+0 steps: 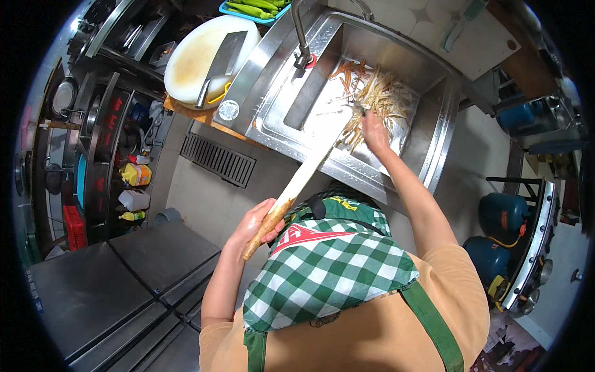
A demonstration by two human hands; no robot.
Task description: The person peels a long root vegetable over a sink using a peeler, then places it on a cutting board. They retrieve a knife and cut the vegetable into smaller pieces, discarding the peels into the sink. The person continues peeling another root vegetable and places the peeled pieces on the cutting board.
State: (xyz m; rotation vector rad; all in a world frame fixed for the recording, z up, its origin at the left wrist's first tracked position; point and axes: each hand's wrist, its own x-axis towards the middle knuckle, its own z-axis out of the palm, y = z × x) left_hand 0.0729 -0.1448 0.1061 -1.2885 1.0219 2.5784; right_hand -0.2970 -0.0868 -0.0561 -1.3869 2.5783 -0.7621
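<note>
My left hand (258, 223) grips the brown, unpeeled end of a long root, likely a Chinese yam (302, 179). Most of its length is bare and white, and it slants up over the front rim of the stainless steel sink (262, 111). At the far end of the root, my right hand (374, 130) is closed on a small dark tool, apparently a peeler (359, 108), partly hidden by the fingers. Beneath it, a heap of pale brown peelings (388, 100) lies in the basin, with orange peelings (346, 72) behind.
A faucet (302, 51) rises at the sink's left. Further left, a cleaver (225, 56) lies on a round white cutting board (186, 69), near a blue tray (260, 19) of green peppers. Gas cylinders (502, 214) stand at right; a dark metal-topped unit (93, 283) is at lower left.
</note>
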